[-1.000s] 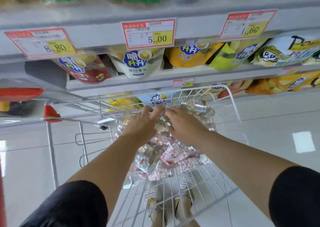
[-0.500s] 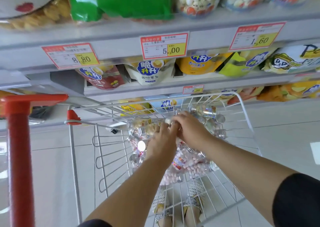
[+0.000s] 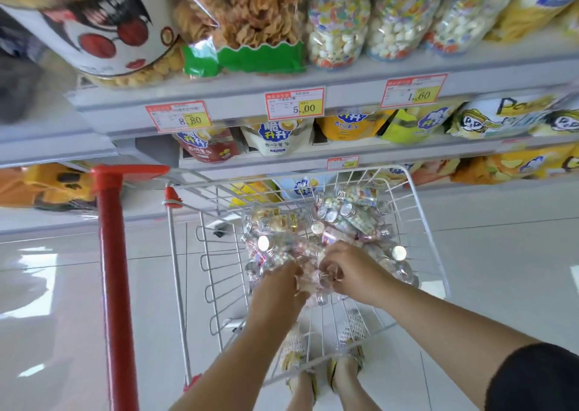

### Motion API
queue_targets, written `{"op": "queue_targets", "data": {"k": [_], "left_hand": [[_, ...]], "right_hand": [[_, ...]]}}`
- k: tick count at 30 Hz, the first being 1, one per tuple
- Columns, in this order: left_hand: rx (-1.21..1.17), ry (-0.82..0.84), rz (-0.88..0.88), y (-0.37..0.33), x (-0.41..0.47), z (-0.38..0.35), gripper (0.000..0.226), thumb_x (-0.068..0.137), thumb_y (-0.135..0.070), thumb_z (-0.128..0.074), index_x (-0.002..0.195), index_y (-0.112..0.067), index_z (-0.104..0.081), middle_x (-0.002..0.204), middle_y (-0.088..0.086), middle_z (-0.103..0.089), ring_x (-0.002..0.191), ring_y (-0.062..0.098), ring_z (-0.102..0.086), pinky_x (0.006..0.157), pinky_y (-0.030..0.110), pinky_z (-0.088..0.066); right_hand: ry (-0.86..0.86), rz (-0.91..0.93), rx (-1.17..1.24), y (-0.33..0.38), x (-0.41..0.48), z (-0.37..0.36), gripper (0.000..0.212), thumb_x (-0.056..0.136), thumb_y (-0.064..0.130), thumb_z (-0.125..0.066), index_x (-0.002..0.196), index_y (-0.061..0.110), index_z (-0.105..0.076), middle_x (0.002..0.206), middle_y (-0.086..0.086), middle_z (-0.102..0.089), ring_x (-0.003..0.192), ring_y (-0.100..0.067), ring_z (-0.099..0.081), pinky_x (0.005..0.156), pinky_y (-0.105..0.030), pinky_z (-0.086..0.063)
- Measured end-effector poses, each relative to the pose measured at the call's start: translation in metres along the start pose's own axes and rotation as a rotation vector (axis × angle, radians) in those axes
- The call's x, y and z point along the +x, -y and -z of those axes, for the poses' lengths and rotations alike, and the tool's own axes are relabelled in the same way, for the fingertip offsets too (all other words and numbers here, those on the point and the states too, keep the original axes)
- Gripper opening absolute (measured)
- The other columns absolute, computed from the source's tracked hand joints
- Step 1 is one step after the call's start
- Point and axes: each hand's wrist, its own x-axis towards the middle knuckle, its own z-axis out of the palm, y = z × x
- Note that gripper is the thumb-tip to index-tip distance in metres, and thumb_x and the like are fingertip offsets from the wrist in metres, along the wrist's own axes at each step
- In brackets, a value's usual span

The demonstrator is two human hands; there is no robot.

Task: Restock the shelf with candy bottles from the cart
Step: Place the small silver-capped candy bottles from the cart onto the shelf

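A shop aisle with a pale, shiny tile floor (image 3: 501, 269) lies below and around both hands. Above and beyond the hands stands the shelf (image 3: 238, 100). Its boards are full of snack bags (image 3: 241, 18), and red and yellow price tags (image 3: 294, 106) sit on the front edges. Between the shelf and the person is the white wire cart (image 3: 416, 210). A red post (image 3: 116, 285) rises well to the left of the left hand. The candy bottles (image 3: 344, 216), clear with silver caps, lie in a heap in the cart basket, directly under and just beyond the hands. The left hand (image 3: 277, 291) and the right hand (image 3: 354, 272) are close together at the near edge of the heap. The fingers of both curl down around bottles; which bottle each one grips is too blurred to tell.
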Motion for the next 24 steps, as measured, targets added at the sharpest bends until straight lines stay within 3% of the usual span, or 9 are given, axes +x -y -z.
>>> {"op": "queue_targets", "data": {"k": [3, 7, 10, 13, 15, 17, 19, 21, 24], "left_hand": [[-0.005, 0.008, 0.048, -0.003, -0.014, 0.023, 0.036, 0.090, -0.037, -0.069, 0.122, -0.029, -0.055, 0.092, -0.010, -0.060, 0.089, 0.013, -0.060, 0.074, 0.027, -0.048], [-0.076, -0.060, 0.059, -0.023, -0.047, 0.066, 0.041, 0.081, -0.041, -0.075, 0.116, -0.031, -0.057, 0.082, -0.011, -0.059, 0.083, 0.015, -0.062, 0.070, 0.028, -0.049], [-0.213, -0.120, 0.021, -0.046, -0.077, 0.110, 0.039, 0.077, -0.038, -0.081, 0.108, -0.027, -0.061, 0.070, -0.011, -0.055, 0.064, 0.007, -0.054, 0.057, 0.022, -0.041], [-0.374, -0.197, -0.050, -0.075, -0.112, 0.159, 0.033, 0.075, -0.037, -0.083, 0.100, -0.026, -0.065, 0.066, -0.009, -0.049, 0.056, 0.009, -0.047, 0.054, 0.021, -0.037], [-0.466, -0.219, -0.079, -0.094, -0.133, 0.191, 0.030, 0.074, -0.044, -0.082, 0.096, -0.031, -0.066, 0.072, -0.005, -0.058, 0.059, 0.012, -0.053, 0.060, 0.027, -0.044], [-0.653, -0.203, -0.107, -0.115, -0.154, 0.218, 0.039, 0.069, -0.053, -0.082, 0.096, -0.028, -0.069, 0.082, -0.005, -0.069, 0.074, 0.014, -0.066, 0.074, 0.035, -0.057], [-0.921, -0.159, -0.124, -0.136, -0.172, 0.238, 0.047, 0.070, -0.049, -0.083, 0.099, -0.015, -0.068, 0.095, 0.003, -0.071, 0.095, 0.021, -0.069, 0.085, 0.040, -0.058], [-1.205, -0.075, -0.156, -0.160, -0.191, 0.252, 0.048, 0.075, -0.040, -0.079, 0.102, -0.004, -0.062, 0.104, 0.015, -0.070, 0.106, 0.025, -0.067, 0.087, 0.042, -0.058], [-1.419, 0.083, -0.166, -0.193, -0.215, 0.265, 0.070, 0.063, -0.046, -0.079, 0.117, -0.007, -0.058, 0.121, 0.020, -0.063, 0.114, 0.033, -0.063, 0.091, 0.056, -0.054]], "right_hand": [[-0.057, -0.081, 0.273, 0.012, -0.033, 0.015, 0.025, 0.077, 0.008, -0.080, 0.093, 0.024, -0.071, 0.114, 0.005, -0.063, 0.071, -0.002, -0.064, 0.067, -0.016, -0.049], [-0.066, -0.170, 0.583, 0.038, -0.092, 0.060, 0.025, 0.076, 0.016, -0.083, 0.093, 0.032, -0.074, 0.122, 0.012, -0.064, 0.090, -0.015, -0.071, 0.087, -0.034, -0.055], [-0.100, -0.193, 0.830, 0.071, -0.139, 0.107, 0.032, 0.079, 0.004, -0.078, 0.106, 0.020, -0.073, 0.131, 0.013, -0.059, 0.094, -0.012, -0.070, 0.084, -0.031, -0.057], [-0.173, -0.147, 1.067, 0.116, -0.186, 0.157, 0.034, 0.084, -0.007, -0.068, 0.114, 0.008, -0.066, 0.117, 0.002, -0.065, 0.082, -0.017, -0.067, 0.079, -0.029, -0.056], [-0.228, -0.065, 1.208, 0.147, -0.216, 0.187, 0.035, 0.080, -0.008, -0.067, 0.111, 0.008, -0.064, 0.102, -0.002, -0.066, 0.074, -0.017, -0.063, 0.073, -0.026, -0.055], [-0.275, 0.026, 1.314, 0.178, -0.244, 0.212, 0.035, 0.072, -0.003, -0.067, 0.104, 0.011, -0.065, 0.092, -0.005, -0.067, 0.070, -0.017, -0.062, 0.069, -0.025, -0.055], [-0.308, 0.096, 1.409, 0.201, -0.268, 0.230, 0.030, 0.070, -0.002, -0.064, 0.096, 0.013, -0.064, 0.079, -0.005, -0.069, 0.065, -0.017, -0.062, 0.065, -0.025, -0.054], [-0.308, 0.148, 1.486, 0.216, -0.288, 0.241, 0.024, 0.073, -0.002, -0.060, 0.090, 0.014, -0.064, 0.073, -0.004, -0.070, 0.061, -0.014, -0.064, 0.063, -0.024, -0.056], [-0.226, 0.190, 1.547, 0.223, -0.310, 0.256, 0.018, 0.076, 0.001, -0.060, 0.084, 0.016, -0.068, 0.074, -0.004, -0.067, 0.062, -0.012, -0.063, 0.061, -0.024, -0.057]]}}
